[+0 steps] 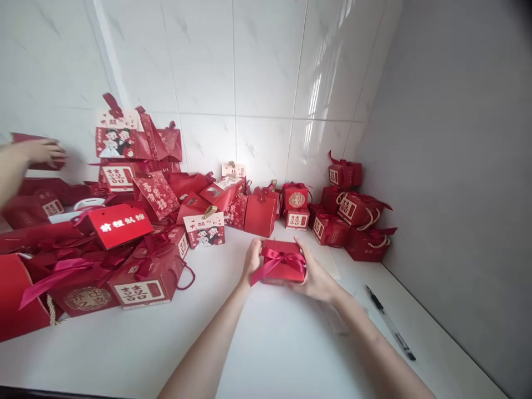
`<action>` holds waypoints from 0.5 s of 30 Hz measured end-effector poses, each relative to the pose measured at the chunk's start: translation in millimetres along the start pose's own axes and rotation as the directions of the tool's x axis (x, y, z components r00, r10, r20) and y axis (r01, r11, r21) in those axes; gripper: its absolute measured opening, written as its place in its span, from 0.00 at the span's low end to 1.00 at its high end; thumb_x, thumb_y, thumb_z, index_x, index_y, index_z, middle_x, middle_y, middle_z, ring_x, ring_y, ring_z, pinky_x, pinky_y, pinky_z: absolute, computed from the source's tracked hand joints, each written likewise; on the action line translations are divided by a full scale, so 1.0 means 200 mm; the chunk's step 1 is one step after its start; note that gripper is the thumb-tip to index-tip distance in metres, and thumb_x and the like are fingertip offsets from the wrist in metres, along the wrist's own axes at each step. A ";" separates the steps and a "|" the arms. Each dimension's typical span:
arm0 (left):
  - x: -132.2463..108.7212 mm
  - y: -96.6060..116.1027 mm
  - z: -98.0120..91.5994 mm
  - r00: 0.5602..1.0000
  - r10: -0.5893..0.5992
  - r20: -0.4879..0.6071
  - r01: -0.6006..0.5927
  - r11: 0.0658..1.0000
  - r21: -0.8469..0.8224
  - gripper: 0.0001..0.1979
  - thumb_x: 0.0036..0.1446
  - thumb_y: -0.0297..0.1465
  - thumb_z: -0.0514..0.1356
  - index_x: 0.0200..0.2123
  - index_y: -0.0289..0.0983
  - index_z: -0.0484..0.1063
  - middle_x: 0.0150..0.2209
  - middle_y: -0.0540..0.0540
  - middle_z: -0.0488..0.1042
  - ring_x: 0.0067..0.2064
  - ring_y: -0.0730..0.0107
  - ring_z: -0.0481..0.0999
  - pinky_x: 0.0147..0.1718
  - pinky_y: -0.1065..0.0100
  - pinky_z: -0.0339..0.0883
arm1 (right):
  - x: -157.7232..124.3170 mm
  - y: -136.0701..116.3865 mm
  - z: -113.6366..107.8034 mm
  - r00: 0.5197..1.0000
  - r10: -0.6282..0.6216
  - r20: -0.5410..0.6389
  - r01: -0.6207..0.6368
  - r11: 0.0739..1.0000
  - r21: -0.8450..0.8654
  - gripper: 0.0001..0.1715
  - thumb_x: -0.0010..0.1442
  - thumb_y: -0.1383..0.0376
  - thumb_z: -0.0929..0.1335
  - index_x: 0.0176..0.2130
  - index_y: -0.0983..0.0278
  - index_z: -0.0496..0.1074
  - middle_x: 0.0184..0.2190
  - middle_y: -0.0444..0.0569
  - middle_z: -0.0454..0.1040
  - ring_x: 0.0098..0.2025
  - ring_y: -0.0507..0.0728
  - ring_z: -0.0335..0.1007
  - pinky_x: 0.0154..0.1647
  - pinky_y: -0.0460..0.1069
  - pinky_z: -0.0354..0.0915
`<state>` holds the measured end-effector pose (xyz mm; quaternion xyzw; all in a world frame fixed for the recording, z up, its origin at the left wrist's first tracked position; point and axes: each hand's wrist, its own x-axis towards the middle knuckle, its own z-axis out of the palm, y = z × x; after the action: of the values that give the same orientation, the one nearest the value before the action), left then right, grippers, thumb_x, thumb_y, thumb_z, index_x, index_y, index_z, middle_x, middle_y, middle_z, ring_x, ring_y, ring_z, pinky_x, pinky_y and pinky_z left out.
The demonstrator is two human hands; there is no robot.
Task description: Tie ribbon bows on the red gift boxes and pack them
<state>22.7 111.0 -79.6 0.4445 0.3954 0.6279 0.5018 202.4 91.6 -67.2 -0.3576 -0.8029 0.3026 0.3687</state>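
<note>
Between my two hands is a red gift box point(279, 275) with a magenta ribbon bow point(286, 259) on its top. My left hand point(252, 261) grips its left side, fingers wrapped round the edge. Against the right side, my right hand point(316, 275) is closed, its thumb along the far right corner and its fingers partly hidden under the box. Just behind the held box stands a plain red box point(260, 215) with a bow. A small card-topped box point(204, 230) printed with a cartoon couple is to the left.
A large heap of red gift boxes point(141, 291) covers the table's left side. More boxes point(330, 228) are stacked at the back right by the grey wall. A pen point(390, 321) lies at right. Another person's hand point(44, 152) touches a red box at far left.
</note>
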 end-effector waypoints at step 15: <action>-0.12 0.15 0.02 0.972 -0.036 0.232 -0.011 0.981 0.195 0.34 0.43 0.34 0.66 0.52 0.41 0.55 0.39 0.49 0.72 0.42 0.65 0.73 0.45 0.62 0.65 | 0.02 0.03 0.01 0.999 -0.029 -0.035 0.025 0.994 -0.109 0.60 0.44 0.68 0.71 0.65 0.61 0.36 0.66 0.62 0.45 0.59 0.64 0.60 0.56 0.59 0.61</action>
<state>20.3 82.5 -54.6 0.5597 0.3958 0.5263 0.5030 201.5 96.9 -70.7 -0.3717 -0.8160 0.2468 0.3675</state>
